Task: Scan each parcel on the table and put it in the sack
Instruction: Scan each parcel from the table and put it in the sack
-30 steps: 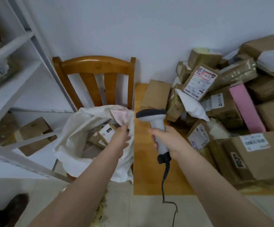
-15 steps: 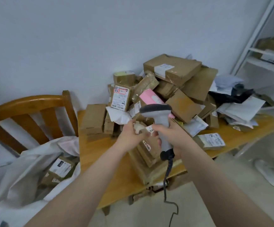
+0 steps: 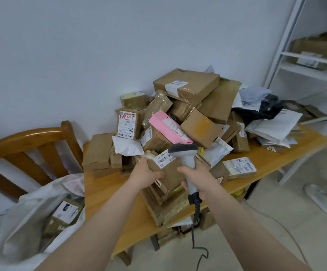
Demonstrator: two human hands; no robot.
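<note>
parcel, a small brown box with a white barcode label on its upper face, sits at the front foot of the pile. the left hand grips it, fingers and thumb curled round its near left corner. the right hand has its fingers wrapped tight round the grip of the scanner. the scanner's grey head hangs just beside the label, close over the box. whether a finger rests on the trigger i cannot tell.

to scan well, i'd judge the box should be tipped so the label faces the scanner window squarely. the head should also be drawn back a little, since it looks very close and seems to crowd the barcode. hold both steady until it reads.

lift the box clear with care, because other parcels lean in the pile behind it and may slide across the table. the sack gapes open at the left, beside the chair, with parcels already inside. it looks an easy swing away.
</note>
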